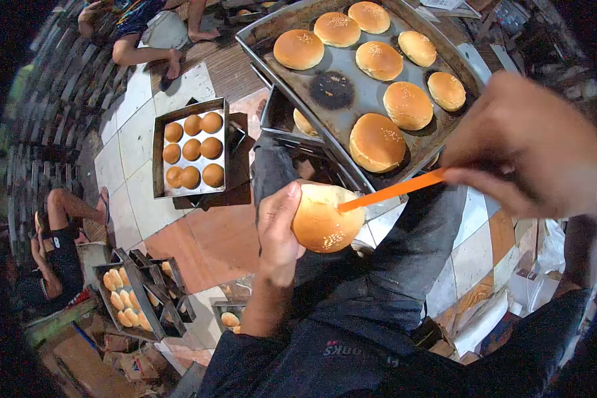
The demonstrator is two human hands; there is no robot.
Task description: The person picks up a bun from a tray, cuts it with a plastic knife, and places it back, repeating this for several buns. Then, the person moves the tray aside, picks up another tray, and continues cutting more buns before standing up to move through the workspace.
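Note:
My left hand (278, 222) is closed round a sesame bun (328, 229), holding it above my lap. In my right hand (521, 146), partly blurred, is a flat orange stick (398, 190) whose handle end is hidden. Its tip meets the upper part of the bun; whether it goes in cannot be made out. Right beyond the bun, a large metal baking tray (298, 93) bears several sesame buns (378, 142). A dark round mark (332, 90) shows on the tray's bottom.
Under the large tray sits another tray (286, 126) with buns. A smaller tray (158, 159) of round buns stands on the tiled floor, left. Further trays with buns (126, 305) are at lower left. Two people (139, 46) (56, 245) sit along the left side.

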